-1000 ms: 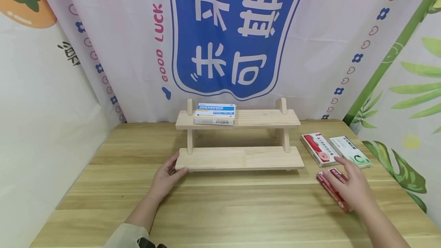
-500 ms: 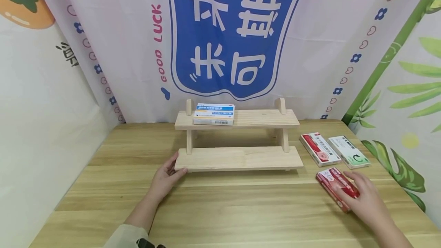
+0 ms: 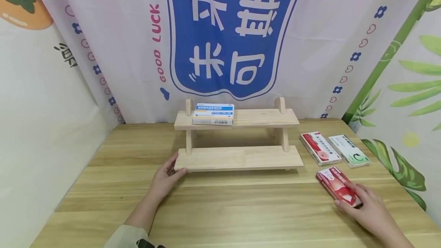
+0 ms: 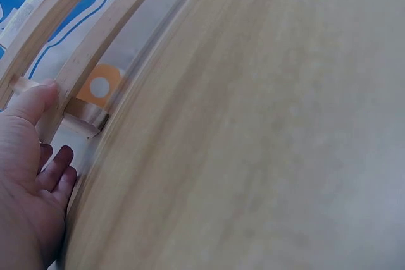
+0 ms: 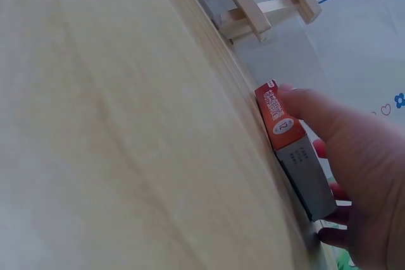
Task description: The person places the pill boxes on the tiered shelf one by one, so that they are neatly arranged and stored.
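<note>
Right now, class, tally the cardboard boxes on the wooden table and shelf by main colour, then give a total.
Blue-and-white box on the top shelf: 1
Red-and-white box: 1
White-and-green box: 1
Red box under the right hand: 1
Total: 4

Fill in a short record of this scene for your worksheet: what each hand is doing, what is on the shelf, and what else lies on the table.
left hand: rests against the lower left corner of the wooden shelf
right hand: grips the red box, near end tilted up off the table
top tier: blue and white box
beside shelf: red and white box, green and white box
</note>
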Action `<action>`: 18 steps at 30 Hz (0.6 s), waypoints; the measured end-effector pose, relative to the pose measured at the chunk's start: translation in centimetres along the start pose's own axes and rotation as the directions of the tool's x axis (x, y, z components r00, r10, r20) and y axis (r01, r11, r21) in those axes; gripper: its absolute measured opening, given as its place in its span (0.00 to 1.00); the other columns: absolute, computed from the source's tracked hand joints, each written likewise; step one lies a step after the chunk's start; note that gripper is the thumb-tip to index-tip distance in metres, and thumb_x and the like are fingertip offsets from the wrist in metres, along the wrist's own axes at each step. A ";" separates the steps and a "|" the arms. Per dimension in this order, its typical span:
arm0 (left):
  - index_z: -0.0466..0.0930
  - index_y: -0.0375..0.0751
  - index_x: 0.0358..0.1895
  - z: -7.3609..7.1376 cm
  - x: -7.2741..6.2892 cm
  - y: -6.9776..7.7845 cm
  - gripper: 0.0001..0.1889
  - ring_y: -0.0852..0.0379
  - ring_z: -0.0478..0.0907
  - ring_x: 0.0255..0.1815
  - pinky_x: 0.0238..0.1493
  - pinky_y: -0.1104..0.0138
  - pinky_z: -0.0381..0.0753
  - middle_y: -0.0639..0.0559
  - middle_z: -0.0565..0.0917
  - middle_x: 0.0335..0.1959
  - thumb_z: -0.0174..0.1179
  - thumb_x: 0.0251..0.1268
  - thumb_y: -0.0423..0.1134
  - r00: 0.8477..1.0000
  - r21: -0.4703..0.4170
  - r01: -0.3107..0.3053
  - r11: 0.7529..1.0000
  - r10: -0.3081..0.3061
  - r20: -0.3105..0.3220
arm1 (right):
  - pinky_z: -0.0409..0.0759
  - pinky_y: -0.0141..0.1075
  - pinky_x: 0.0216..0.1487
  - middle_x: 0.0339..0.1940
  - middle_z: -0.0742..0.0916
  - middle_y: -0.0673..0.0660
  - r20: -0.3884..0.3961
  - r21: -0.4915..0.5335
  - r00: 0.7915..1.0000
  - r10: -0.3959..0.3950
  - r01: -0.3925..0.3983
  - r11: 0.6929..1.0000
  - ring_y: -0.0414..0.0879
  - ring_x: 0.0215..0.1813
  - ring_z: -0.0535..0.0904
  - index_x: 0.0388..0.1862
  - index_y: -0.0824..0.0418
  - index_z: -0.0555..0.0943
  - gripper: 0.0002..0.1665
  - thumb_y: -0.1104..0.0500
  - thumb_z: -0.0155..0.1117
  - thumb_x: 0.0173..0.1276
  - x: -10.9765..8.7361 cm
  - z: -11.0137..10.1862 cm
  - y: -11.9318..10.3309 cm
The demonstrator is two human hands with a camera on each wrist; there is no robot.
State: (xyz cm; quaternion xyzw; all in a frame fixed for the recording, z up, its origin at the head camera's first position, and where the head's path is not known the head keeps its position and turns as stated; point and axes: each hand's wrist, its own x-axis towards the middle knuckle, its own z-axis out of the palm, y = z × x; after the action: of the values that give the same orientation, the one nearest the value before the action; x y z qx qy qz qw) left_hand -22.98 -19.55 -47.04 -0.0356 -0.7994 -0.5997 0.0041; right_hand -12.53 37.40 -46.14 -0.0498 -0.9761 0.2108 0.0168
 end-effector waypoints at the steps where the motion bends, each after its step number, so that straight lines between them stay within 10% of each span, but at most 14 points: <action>1: 0.57 0.38 0.75 0.0 0.0 0.0 0.40 0.48 0.58 0.77 0.75 0.58 0.58 0.42 0.60 0.77 0.66 0.64 0.43 1.000 0.004 0.001 1.000 -0.001 -0.001 | 0.65 0.77 0.50 0.64 0.64 0.83 0.008 -0.002 1.000 0.004 -0.004 1.000 0.79 0.60 0.61 0.71 0.68 0.63 0.52 0.33 0.63 0.63 0.0 0.0 0.0; 18: 0.56 0.39 0.76 -0.1 0.0 0.1 0.40 0.47 0.57 0.78 0.76 0.57 0.58 0.42 0.59 0.77 0.66 0.64 0.44 1.000 0.007 0.010 1.000 -0.010 0.008 | 0.67 0.75 0.50 0.63 0.66 0.82 -0.007 0.005 0.999 0.036 -0.036 0.999 0.78 0.59 0.62 0.72 0.67 0.63 0.53 0.32 0.63 0.63 -0.1 -0.6 -0.1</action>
State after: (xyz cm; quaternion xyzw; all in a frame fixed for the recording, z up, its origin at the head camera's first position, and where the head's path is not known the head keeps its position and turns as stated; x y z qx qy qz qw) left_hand -22.98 -19.63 -46.89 -0.0342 -0.8015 -0.5970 -0.0021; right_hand -12.40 37.53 -45.57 -0.0683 -0.9745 0.2130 0.0166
